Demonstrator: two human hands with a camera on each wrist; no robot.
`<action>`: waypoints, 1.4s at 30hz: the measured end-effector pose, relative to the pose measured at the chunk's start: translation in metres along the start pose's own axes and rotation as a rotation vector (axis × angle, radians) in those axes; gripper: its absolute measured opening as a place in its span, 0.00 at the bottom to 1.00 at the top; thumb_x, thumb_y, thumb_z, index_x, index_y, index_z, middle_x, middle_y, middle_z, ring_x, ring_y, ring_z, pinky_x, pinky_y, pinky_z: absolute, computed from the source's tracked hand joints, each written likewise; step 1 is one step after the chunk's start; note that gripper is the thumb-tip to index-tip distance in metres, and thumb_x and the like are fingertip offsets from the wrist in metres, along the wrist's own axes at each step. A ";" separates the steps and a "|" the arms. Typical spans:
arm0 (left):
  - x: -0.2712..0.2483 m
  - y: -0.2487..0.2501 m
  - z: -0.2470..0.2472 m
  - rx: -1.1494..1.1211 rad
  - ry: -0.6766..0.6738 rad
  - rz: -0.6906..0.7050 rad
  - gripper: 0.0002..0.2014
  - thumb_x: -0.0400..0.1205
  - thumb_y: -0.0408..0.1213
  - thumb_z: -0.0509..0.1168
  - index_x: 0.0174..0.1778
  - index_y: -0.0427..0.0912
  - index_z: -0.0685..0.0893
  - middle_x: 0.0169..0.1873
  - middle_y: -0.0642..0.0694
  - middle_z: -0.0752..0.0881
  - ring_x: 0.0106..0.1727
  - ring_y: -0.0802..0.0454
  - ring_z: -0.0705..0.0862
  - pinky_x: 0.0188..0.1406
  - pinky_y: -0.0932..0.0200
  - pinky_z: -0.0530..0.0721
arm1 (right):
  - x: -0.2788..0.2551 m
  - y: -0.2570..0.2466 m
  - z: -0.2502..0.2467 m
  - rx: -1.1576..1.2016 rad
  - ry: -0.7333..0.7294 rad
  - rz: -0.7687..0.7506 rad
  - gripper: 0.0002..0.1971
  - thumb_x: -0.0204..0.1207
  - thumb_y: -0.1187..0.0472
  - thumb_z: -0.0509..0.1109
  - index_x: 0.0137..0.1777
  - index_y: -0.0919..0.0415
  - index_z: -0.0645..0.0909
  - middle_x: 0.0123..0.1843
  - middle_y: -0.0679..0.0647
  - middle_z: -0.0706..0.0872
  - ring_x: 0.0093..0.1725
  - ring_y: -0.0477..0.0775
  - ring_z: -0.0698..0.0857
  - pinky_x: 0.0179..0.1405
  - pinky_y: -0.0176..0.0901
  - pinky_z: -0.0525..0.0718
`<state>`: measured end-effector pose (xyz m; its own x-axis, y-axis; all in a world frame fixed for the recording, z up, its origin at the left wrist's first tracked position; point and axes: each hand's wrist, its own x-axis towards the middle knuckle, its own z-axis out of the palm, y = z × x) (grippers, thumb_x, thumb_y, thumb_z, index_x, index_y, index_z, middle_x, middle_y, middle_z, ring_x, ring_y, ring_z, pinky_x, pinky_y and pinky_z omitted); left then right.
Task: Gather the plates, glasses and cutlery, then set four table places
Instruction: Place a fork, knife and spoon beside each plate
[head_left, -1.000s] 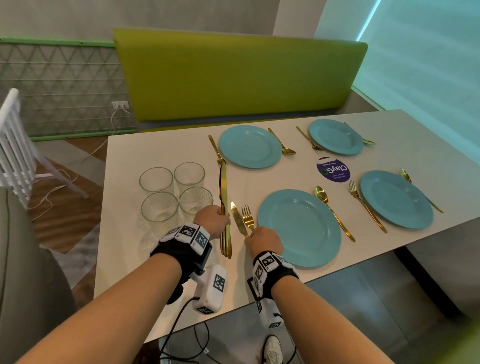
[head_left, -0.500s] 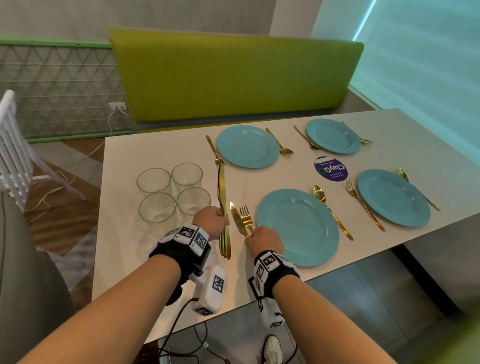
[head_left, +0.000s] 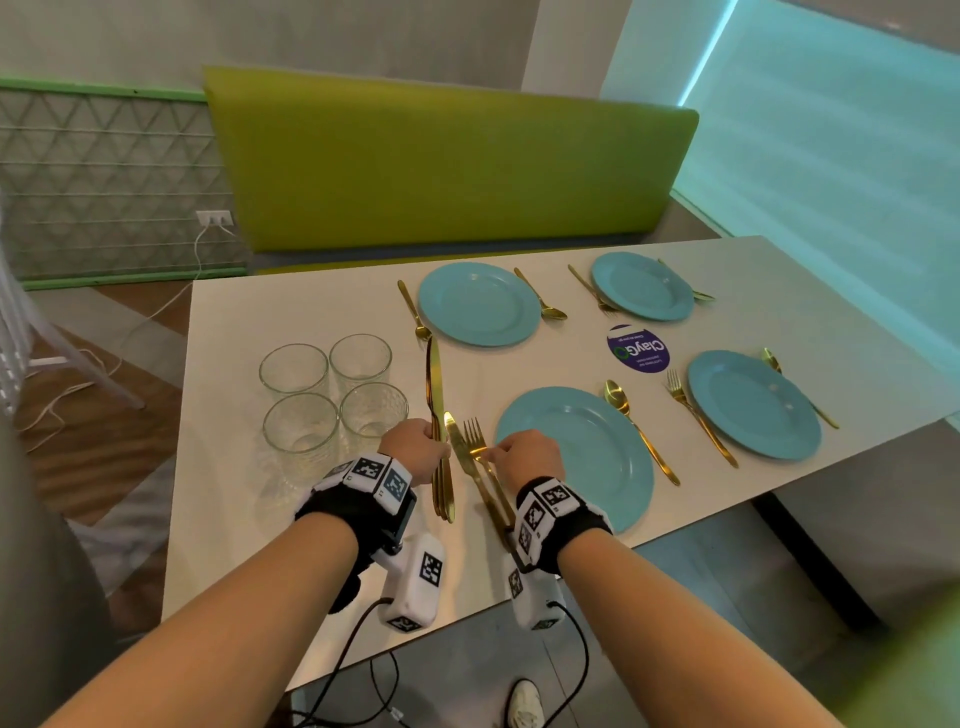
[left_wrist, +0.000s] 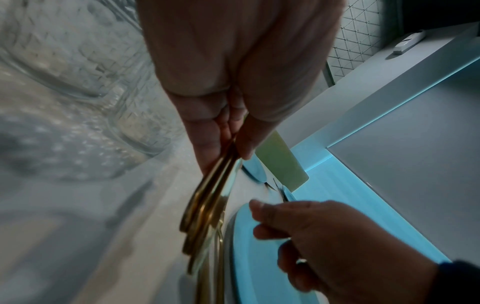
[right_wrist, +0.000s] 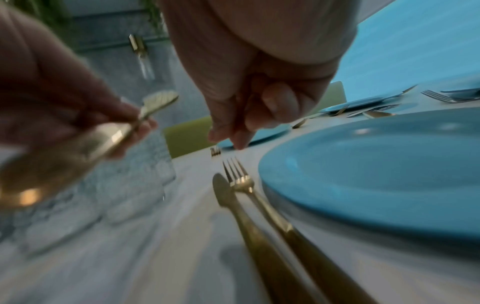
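Nearest us, our left hand (head_left: 415, 449) has its fingers (left_wrist: 207, 144) curled round a bundle of gold knives (head_left: 440, 415), pinching the handles between thumb and fingertips; the blades point away from us beyond the fingers and the handle ends stick out toward us, lifted off the white surface (head_left: 270, 519). Just to the right of those fingers, our right hand (head_left: 527, 457) hovers over a single gold knife (head_left: 460, 447) and a gold fork (head_left: 475, 434) lying side by side on the surface. In the right wrist view its fingers (right_wrist: 233, 135) are loosely curled and hold nothing, the tips apart from the fork tines below them.

Touching distance to the right of the right fingers sits the nearest blue plate (head_left: 597, 467), with a gold spoon (head_left: 639, 426) on its far side. Left of the left fingers stand four clear glasses (head_left: 332, 395) in a tight cluster.

Farther right lies a second blue plate (head_left: 753, 405) with a fork (head_left: 698, 415) beside it. Beyond the fingers we see a purple round sticker (head_left: 638, 349), then two more blue plates (head_left: 478, 304) flanked by gold cutlery, and behind the surface a green bench back (head_left: 441, 161).
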<state>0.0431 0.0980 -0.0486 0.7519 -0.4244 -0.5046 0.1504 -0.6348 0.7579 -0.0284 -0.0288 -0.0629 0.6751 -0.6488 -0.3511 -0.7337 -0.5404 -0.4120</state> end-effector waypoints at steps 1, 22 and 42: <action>-0.001 0.003 0.002 0.000 -0.005 0.006 0.06 0.79 0.33 0.66 0.46 0.35 0.84 0.50 0.35 0.87 0.57 0.37 0.86 0.61 0.43 0.84 | -0.002 -0.002 -0.010 0.038 -0.009 -0.041 0.14 0.79 0.52 0.67 0.49 0.60 0.90 0.42 0.57 0.86 0.44 0.54 0.83 0.50 0.45 0.83; 0.052 0.126 0.129 -0.091 -0.250 0.116 0.07 0.78 0.29 0.69 0.35 0.44 0.83 0.32 0.46 0.83 0.33 0.52 0.82 0.36 0.58 0.86 | 0.064 0.090 -0.135 0.561 -0.120 0.113 0.11 0.74 0.65 0.72 0.31 0.57 0.81 0.34 0.56 0.85 0.27 0.50 0.78 0.24 0.38 0.76; 0.131 0.183 0.190 -0.086 0.006 -0.075 0.02 0.77 0.39 0.70 0.41 0.47 0.84 0.52 0.40 0.89 0.56 0.40 0.87 0.62 0.44 0.85 | 0.179 0.221 -0.168 -0.043 -0.118 0.138 0.14 0.78 0.59 0.66 0.59 0.62 0.86 0.58 0.58 0.88 0.53 0.54 0.84 0.60 0.43 0.81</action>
<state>0.0466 -0.1964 -0.0545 0.7400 -0.3743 -0.5588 0.2605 -0.6065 0.7512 -0.0824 -0.3543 -0.0754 0.5704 -0.6522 -0.4993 -0.8208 -0.4744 -0.3180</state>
